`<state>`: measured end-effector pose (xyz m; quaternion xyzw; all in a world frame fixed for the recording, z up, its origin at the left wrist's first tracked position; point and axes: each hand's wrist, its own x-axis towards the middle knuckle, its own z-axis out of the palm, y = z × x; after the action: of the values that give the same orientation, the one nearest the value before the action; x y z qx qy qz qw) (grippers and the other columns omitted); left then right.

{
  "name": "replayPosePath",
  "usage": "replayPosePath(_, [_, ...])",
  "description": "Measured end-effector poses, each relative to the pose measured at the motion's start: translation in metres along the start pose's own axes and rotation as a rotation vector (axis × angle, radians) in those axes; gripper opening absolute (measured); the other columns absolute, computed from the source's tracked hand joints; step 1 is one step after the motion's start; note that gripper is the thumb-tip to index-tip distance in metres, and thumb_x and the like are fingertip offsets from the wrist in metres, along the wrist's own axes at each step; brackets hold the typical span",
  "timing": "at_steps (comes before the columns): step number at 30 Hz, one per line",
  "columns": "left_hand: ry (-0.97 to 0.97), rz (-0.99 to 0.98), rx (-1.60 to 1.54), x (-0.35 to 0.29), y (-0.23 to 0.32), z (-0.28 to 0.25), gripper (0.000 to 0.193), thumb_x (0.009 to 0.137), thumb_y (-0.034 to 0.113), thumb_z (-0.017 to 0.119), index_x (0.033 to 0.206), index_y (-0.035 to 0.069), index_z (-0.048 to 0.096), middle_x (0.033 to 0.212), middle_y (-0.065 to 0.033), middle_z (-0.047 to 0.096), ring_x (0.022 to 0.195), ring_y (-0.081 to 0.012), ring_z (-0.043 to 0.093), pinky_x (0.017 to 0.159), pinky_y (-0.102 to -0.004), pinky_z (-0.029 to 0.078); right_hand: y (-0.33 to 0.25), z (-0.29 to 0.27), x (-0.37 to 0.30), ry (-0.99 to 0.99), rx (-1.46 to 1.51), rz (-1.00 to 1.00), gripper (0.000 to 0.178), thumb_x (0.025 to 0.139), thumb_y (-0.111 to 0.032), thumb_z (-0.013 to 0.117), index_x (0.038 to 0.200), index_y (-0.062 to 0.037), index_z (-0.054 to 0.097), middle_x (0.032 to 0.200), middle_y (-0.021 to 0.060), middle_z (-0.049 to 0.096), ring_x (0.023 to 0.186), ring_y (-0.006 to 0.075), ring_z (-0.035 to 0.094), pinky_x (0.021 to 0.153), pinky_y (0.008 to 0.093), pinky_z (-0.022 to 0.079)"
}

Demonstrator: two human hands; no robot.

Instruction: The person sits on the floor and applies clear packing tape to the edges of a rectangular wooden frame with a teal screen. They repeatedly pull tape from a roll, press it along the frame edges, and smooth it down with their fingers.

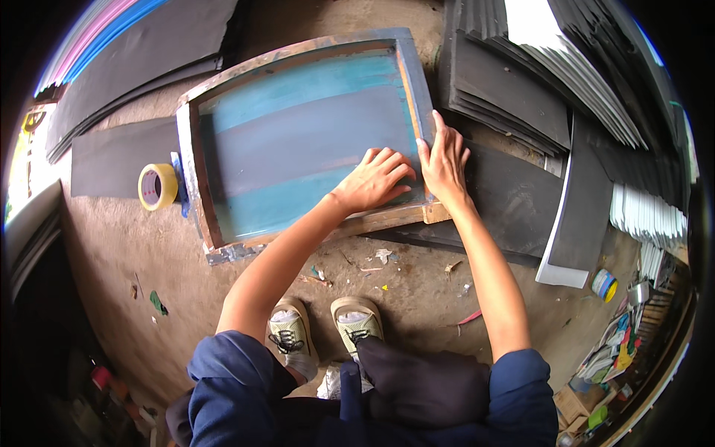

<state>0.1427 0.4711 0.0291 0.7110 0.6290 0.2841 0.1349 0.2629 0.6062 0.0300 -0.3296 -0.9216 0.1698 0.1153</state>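
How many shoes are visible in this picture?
2. The left shoe and the right shoe stand on the floor, below the framed screen. More could be hidden in shadow.

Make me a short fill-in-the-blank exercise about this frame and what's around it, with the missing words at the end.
The hand over the blue-green panel is the person's ____ one.
In this view, the tape lies to the ____ of the frame.
The shoelaces are ____ in colour.

Missing words: left; left; black.
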Motion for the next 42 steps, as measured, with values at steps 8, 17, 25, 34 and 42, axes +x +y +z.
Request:
replayPosePath(8, [0.588, -0.929, 0.606, -0.165, 0.016, -0.095, 0.032, 0.079, 0.014, 0.065, 0.109, 0.008, 0.055, 0.111, -0.0098, 0.052, 0.111, -0.0274, 0.046, 0.094, -0.0414, 0.035, -0.001, -0.021, 0.006, 0.032, -0.389, -0.581, 0.041, 0.078, -0.029, 0.068, 0.107, -0.0064, 0.051, 0.115, 0.0117, 0.045, 0.109, 0.0260, 0.043, 0.092, 0.0466, 0.032])
replayPosePath(17, [0.745, -1.183, 0.084, -0.270, -0.045, -0.101, 0.039, 0.097, 0.027, 0.040, 0.120, -0.003, 0.048, 0.111, -0.0248, 0.053, 0.104, -0.0368, 0.052, 0.091, -0.0398, 0.040, -0.031, -0.052, 0.010, -0.586, -0.386, -0.744, 0.049, 0.069, -0.038, 0.073, 0.097, -0.0042, 0.051, 0.103, 0.0079, 0.046, 0.103, 0.0239, 0.043, 0.092, 0.0452, 0.032])
replayPosePath(25, [0.827, -1.203, -0.063, -0.266, -0.046, -0.092, 0.034, 0.096, 0.025, 0.043, 0.116, -0.002, 0.049, 0.105, -0.0203, 0.055, 0.097, -0.0322, 0.055, 0.084, -0.0374, 0.044, -0.038, -0.032, 0.004, -0.510, -0.393, -0.740, 0.060, 0.064, -0.046, 0.075, 0.099, -0.0046, 0.049, 0.109, 0.0093, 0.042, 0.107, 0.0253, 0.039, 0.091, 0.0469, 0.030])
replayPosePath(34, [0.930, -1.203, -0.317, -0.266, -0.043, -0.095, 0.031, 0.095, 0.024, 0.049, 0.118, 0.003, 0.049, 0.101, -0.0127, 0.056, 0.090, -0.0195, 0.056, 0.081, -0.0313, 0.046, -0.109, 0.032, 0.006, -0.475, -0.210, -0.888, 0.065, 0.064, -0.059, 0.071, 0.092, -0.0047, 0.047, 0.108, 0.0130, 0.038, 0.108, 0.0291, 0.034, 0.094, 0.0451, 0.024])
replayPosePath(42, [1.008, -1.075, -0.921, -0.279, -0.049, -0.094, 0.033, 0.097, 0.025, 0.048, 0.124, 0.008, 0.040, 0.104, -0.0077, 0.053, 0.098, -0.0129, 0.049, 0.088, -0.0282, 0.040, -0.216, 0.102, -0.008, -0.357, -0.029, -0.986, 0.073, 0.060, -0.063, 0.069, 0.096, -0.0036, 0.048, 0.108, 0.0116, 0.038, 0.104, 0.0276, 0.035, 0.090, 0.0435, 0.026])
